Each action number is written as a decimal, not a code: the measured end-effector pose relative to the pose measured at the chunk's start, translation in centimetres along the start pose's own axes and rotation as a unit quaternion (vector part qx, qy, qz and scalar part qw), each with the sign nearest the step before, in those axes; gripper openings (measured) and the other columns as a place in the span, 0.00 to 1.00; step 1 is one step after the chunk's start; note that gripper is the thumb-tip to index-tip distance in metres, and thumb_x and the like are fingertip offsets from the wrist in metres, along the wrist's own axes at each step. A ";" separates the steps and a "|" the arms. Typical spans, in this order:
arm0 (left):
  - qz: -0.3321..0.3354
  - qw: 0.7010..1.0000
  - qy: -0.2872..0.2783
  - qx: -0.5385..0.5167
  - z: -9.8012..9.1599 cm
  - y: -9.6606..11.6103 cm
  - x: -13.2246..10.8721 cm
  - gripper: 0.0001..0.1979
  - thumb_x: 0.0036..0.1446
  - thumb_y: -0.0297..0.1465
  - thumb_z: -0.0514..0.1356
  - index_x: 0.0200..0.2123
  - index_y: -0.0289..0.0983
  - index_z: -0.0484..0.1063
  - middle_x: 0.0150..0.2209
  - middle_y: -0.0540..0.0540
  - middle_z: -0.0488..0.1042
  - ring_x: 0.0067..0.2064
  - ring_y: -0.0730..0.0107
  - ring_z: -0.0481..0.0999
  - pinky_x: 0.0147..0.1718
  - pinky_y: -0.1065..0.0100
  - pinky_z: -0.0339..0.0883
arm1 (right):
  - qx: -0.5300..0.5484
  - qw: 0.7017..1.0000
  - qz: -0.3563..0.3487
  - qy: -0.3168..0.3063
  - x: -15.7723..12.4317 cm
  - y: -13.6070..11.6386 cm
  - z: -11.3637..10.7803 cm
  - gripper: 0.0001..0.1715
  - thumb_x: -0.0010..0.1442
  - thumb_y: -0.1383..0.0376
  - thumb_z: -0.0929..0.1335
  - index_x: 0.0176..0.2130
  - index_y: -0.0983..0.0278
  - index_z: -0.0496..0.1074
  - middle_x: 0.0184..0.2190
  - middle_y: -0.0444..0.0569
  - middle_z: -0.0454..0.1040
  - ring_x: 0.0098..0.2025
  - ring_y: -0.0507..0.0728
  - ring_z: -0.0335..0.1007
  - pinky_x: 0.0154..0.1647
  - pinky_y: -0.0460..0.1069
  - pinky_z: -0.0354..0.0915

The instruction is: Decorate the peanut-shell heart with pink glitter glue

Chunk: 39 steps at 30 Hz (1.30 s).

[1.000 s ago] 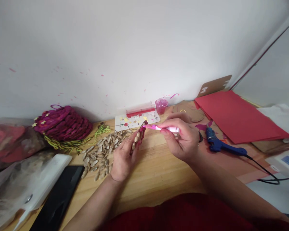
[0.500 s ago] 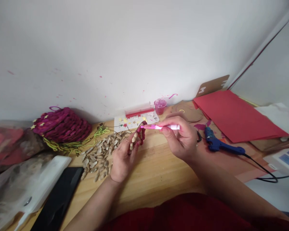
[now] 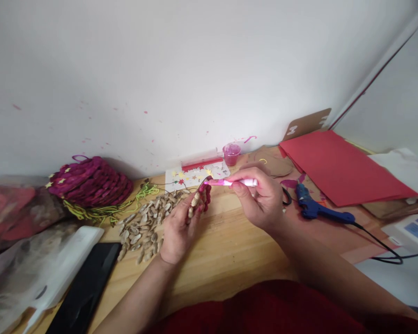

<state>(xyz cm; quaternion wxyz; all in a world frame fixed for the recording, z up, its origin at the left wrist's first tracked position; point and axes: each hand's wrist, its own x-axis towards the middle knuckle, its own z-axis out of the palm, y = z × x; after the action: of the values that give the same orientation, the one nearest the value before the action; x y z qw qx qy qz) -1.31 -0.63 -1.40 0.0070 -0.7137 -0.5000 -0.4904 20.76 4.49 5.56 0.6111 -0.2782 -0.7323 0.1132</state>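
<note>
My left hand (image 3: 181, 227) is closed on a small craft piece (image 3: 205, 194) set with peanut shells, some painted magenta and some bare tan. Between the thumb and fingers of my right hand (image 3: 259, 197) is a paintbrush (image 3: 226, 183) with a white handle end and a pink-smeared front. Its tip touches the painted upper edge of the piece. Behind the hands, a small plastic cup (image 3: 231, 154) of pink paint stands against the wall. Loose peanut shells (image 3: 142, 227) are heaped left of my left hand.
A magenta shell-covered craft (image 3: 94, 181) with yellow strings sits at the left. A star-sticker sheet (image 3: 195, 177) lies near the wall. On the right are a blue glue gun (image 3: 322, 211) with its cord and red paper (image 3: 344, 167). A black phone-like slab (image 3: 85, 287) lies at front left.
My right hand and the brush have shifted very slightly left along the piece. The left hand keeps its hold almost unmoved.
</note>
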 end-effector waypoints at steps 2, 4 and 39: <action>0.002 1.000 -0.006 -0.004 -0.1 0.1 0.1 0.17 0.69 0.30 0.63 0.60 0.39 0.77 0.49 0.40 0.86 0.46 0.58 0.88 0.46 0.61 0.83 | 0.007 1.000 -0.001 -0.003 0.0 0.0 0.0 0.05 0.69 0.66 0.70 0.43 0.57 0.78 0.37 0.47 0.81 0.42 0.59 0.74 0.45 0.59 0.69; 0.003 1.000 -0.007 -0.009 -0.1 0.1 0.1 0.18 0.70 0.30 0.63 0.61 0.39 0.77 0.50 0.40 0.86 0.47 0.56 0.88 0.47 0.60 0.83 | 0.018 1.000 0.003 -0.011 0.1 0.1 -0.1 0.04 0.70 0.66 0.70 0.43 0.58 0.77 0.37 0.47 0.81 0.42 0.58 0.74 0.45 0.58 0.69; -0.024 0.999 -0.001 -0.032 0.3 -0.1 -0.1 0.13 0.69 0.30 0.63 0.54 0.39 0.80 0.45 0.41 0.86 0.46 0.57 0.87 0.46 0.59 0.83 | 0.050 0.996 0.076 0.001 -0.2 1.5 0.2 0.06 0.72 0.62 0.68 0.43 0.58 0.77 0.40 0.49 0.81 0.45 0.60 0.75 0.49 0.59 0.69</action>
<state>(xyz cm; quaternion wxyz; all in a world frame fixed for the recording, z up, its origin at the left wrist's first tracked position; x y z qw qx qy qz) -1.16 -0.48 -1.62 -0.0281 -0.7016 -0.5013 -0.5057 20.99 5.62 4.55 0.6150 -0.3023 -0.7018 0.1948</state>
